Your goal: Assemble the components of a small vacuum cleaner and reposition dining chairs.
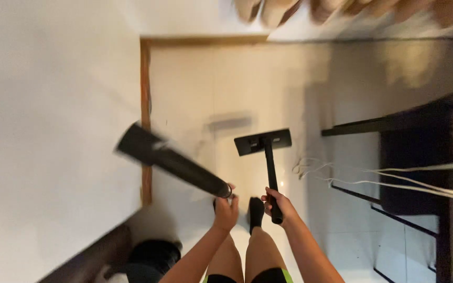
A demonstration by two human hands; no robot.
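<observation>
Lying pale across frame centre: tiled floor (195,84). Running down left of centre: wooden trim strip (145,105). Standing at right: dark metal frame (363,126), white cords (394,181) trailing across it. Sitting at lower left: black round object (153,257).

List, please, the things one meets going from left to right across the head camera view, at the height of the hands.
Dark round bin → black tapered tube → left hand → black-socked foot → right hand holding the black-handled flat floor tool → pale cords → black metal frame.
</observation>
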